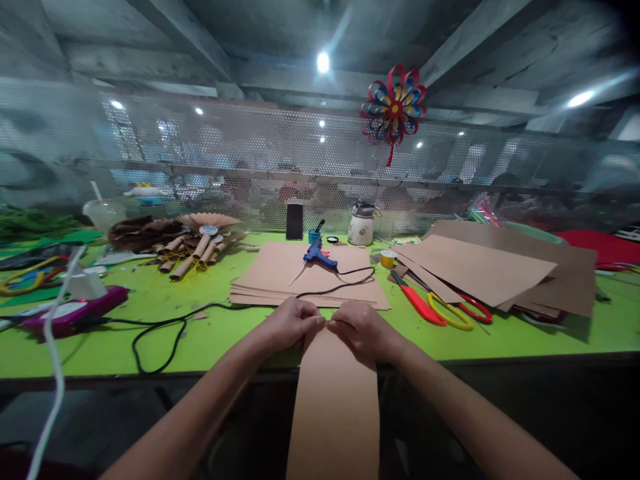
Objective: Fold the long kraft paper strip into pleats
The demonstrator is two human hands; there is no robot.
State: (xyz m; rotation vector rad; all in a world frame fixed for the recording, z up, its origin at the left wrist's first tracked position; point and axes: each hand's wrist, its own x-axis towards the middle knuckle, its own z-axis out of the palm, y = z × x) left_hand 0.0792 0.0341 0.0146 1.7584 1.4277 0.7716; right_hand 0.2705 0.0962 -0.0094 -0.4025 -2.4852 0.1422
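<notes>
A long strip of brown paper [335, 413] hangs over the table's front edge, its far end between my hands. My left hand [290, 327] pinches the left part of that end, fingers closed. Close beside it, my right hand [367, 330] pinches the same end, fingertips almost touching those of the left. Just beyond my hands lies a stack of brown paper sheets [260, 273]. A blue glue gun [319, 255] rests on the stack, with its black cord trailing left.
Right of the stack are a red-handled tool [423, 305], yellow-and-red scissors [453, 317], a tape roll [388, 259] and large brown sheets [490, 263]. On the left lie a purple power strip [75, 310] and paper rolls [193, 253]. A bottle [361, 225] and phone [295, 221] stand behind.
</notes>
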